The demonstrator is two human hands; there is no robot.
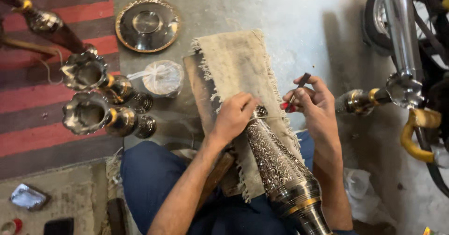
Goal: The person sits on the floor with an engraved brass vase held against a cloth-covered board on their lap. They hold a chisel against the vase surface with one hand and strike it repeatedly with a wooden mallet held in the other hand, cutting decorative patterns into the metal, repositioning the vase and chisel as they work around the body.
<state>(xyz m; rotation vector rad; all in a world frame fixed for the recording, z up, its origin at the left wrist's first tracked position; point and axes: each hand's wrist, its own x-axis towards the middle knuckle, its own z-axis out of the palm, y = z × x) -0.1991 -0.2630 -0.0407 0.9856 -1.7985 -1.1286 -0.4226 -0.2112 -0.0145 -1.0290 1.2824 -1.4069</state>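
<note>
A tall engraved metal vase [276,165] lies on a frayed beige cloth [236,66] over a wooden board [199,92], its base toward my lap. My left hand [232,116] is closed on the vase's narrow upper end. My right hand [313,101] holds a thin dark engraving tool [297,87] with a red grip, its tip close to the vase's neck, just right of my left hand.
Two shiny fluted vases [93,94] lie on their sides at the left by a red striped rug [28,90]. A round metal plate [147,24] and a tied plastic bag [161,78] sit on the concrete floor. Motorcycle parts [402,38] stand at the right.
</note>
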